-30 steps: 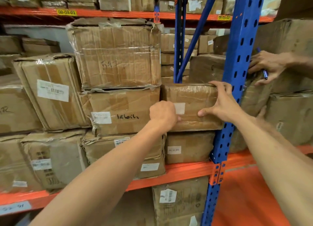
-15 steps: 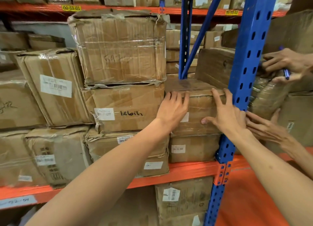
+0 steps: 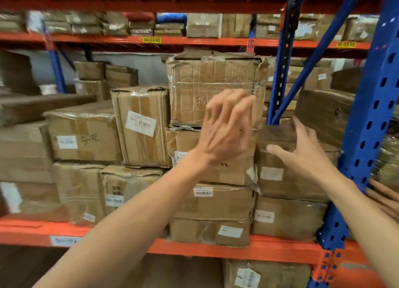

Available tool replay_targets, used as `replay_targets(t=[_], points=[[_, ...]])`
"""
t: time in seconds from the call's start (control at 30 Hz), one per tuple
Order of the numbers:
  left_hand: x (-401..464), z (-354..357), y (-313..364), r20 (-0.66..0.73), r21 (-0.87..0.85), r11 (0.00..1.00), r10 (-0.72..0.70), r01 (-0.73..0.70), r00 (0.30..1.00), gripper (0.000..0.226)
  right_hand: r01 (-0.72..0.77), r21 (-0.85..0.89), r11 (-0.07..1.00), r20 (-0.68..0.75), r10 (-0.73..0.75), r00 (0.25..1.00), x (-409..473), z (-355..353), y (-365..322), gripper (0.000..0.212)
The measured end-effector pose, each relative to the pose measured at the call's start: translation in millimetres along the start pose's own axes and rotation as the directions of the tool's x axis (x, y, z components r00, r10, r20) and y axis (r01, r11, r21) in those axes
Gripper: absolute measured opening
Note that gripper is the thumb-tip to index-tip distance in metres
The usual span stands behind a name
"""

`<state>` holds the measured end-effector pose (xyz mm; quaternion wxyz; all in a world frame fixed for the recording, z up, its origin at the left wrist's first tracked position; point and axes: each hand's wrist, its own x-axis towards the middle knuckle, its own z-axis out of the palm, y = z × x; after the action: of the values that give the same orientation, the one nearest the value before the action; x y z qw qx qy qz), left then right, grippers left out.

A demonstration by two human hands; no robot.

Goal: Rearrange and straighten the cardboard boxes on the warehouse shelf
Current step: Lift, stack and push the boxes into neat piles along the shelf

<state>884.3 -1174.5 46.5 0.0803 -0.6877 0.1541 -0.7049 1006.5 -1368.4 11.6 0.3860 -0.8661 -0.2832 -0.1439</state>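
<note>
Cardboard box [image 3: 287, 175] under right hand [image 3: 306, 158], ungripped

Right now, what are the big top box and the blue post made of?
Big top box: brown cardboard, matte, wrapped in glossy clear tape or film; torn, crumpled edges. Blue post: looks like painted steel, smooth, with punched slots.

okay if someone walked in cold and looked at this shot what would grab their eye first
First, the person's left hand, raised mid-frame with fingers spread and blurred, in front of the big tape-wrapped brown cardboard box topping the centre stack. Next, the right hand, laid open on the smaller brown cardboard box with a white label beside the perforated blue steel upright. All around, worn cartons crowd the orange shelf beam.
</note>
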Motion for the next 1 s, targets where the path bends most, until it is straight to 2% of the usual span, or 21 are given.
replay_targets(t=[0.03,0.1,0.17,0.23,0.3,0.37,0.47,0.6,0.63,0.7,0.73,0.77,0.83,0.9,0.93,1.0], points=[[9.0,-13.7,-22.2,-0.065,0.086,0.989,-0.111,0.116,0.992,0.055,0.061,0.121,0.991,0.013,-0.063,0.998,-0.4,7.9,-15.6,0.118],[15.9,-33.9,-63.2,-0.061,0.251,0.916,-0.308,0.313,0.949,0.07,0.139,0.285,0.949,0.022,-0.151,0.988,0.6,31.3,-47.0,0.121],[6.2,-40.7,-88.6,0.1,0.344,0.879,-0.383,0.33,0.918,0.08,0.195,0.442,0.875,-0.079,-0.179,0.981,4.1,57.9,-71.8,0.108],[-10.5,-35.5,-98.3,0.232,0.355,0.899,-0.351,0.257,0.907,0.076,0.263,0.555,0.79,-0.326,-0.085,0.942,5.4,84.5,-89.2,0.083],[-17.6,-28.1,-102.8,0.233,0.359,0.904,-0.328,0.233,0.915,0.071,0.289,0.514,0.808,-0.529,0.034,0.848,7.9,102.7,-99.6,0.067],[-20.9,-21.8,-107.1,0.212,0.354,0.906,-0.32,0.233,0.923,0.067,0.254,0.448,0.857,-0.626,0.098,0.774,12.1,111.9,-100.8,0.064],[-23.0,-15.8,-102.2,0.2,0.333,0.909,-0.326,0.249,0.924,0.065,0.237,0.391,0.889,-0.644,0.081,0.761,22.0,115.1,-90.7,0.063],[-20.5,-28.8,-99.2,0.189,0.177,0.948,-0.297,0.265,0.936,0.064,0.231,0.402,0.886,-0.619,0.077,0.782,16.0,110.0,-85.5,0.066],[-18.6,-39.3,-110.1,0.153,0.18,0.946,-0.297,0.269,0.943,0.065,0.265,0.376,0.888,-0.655,0.052,0.754,12.4,107.0,-88.7,0.064],[-13.6,-67.2,-144.7,0.059,0.261,0.891,-0.399,0.371,0.915,0.065,0.397,0.231,0.888,-0.772,-0.081,0.631,5.6,98.9,-103.4,0.057],[-11.7,-82.3,-165.6,0.028,0.305,0.826,-0.505,0.474,0.863,0.063,0.472,0.134,0.871,-0.805,-0.182,0.565,2.5,94.6,-116.8,0.055],[-10.6,-97.2,-186.4,0.03,0.326,0.744,-0.625,0.583,0.78,0.062,0.542,0.044,0.839,-0.805,-0.291,0.516,0.1,91.5,-134.8,0.055],[-14.4,-122.2,-220.2,0.142,0.278,0.599,-0.799,0.751,0.585,0.061,0.674,-0.114,0.73,-0.687,-0.548,0.478,-2.7,88.9,-178.9,0.053],[-25.3,-138.2,-237.5,0.334,0.193,0.525,-0.83,0.829,0.447,0.066,0.766,-0.247,0.594,-0.387,-0.785,0.484,-3.7,94.9,-225.9,0.054],[-31.4,-144.4,-238.9,0.419,0.157,0.502,-0.814,0.851,0.403,0.068,0.775,-0.305,0.554,-0.203,-0.833,0.515,-3.3,99.8,-247.3,0.058],[-41.2,-152.0,-238.8,0.499,0.105,0.472,-0.786,0.875,0.364,0.07,0.703,-0.463,0.539,0.078,-0.766,0.638,6.5,109.6,-279.9,0.078]])
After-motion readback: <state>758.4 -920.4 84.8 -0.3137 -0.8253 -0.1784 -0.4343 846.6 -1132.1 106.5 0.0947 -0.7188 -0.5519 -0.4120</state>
